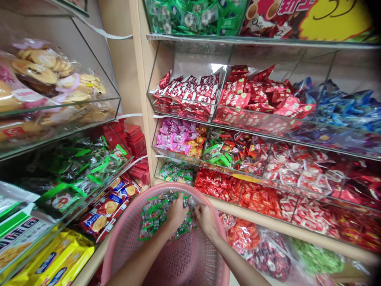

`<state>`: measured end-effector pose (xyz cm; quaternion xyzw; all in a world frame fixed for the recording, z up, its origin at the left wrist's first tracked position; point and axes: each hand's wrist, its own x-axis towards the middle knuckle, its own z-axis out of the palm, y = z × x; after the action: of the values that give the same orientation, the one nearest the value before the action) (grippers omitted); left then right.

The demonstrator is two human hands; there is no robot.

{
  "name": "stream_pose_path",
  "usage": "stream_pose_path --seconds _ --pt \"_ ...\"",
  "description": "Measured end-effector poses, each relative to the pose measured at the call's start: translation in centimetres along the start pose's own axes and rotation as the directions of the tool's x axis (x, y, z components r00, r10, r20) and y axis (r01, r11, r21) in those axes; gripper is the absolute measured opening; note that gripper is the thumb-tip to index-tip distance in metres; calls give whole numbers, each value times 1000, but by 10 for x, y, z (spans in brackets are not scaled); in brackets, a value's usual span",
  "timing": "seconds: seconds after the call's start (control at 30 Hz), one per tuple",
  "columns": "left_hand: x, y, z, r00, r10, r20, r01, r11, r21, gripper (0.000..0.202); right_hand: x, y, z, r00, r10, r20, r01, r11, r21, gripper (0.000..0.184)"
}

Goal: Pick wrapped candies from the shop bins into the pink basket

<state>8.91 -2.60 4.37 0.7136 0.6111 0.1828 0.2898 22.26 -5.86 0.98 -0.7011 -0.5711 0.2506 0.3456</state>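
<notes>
Many green-edged packets (152, 217), long axes variously angled

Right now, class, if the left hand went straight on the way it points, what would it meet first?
The left hand would most likely meet the green-and-clear packets right in front of it. Past them stands the far side of the pink basket, though depth is unclear.

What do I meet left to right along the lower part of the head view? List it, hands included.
Yellow packets → red-and-blue biscuit packets → left hand → right hand → orange-red packets → bagged dark-red packets → bagged light-green pieces.
</notes>
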Motion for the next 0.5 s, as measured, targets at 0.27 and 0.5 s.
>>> stream_pose_path --seconds 0.27,0.5 --pt "5 2 16 999 -38 -4 38 999 -7 57 0 -4 5 997 64 -31 -64 998 -17 22" --pt "-2 -10 21 999 28 -24 -31 990 -135 60 0 2 8 996 81 -21 -80 995 61 23"
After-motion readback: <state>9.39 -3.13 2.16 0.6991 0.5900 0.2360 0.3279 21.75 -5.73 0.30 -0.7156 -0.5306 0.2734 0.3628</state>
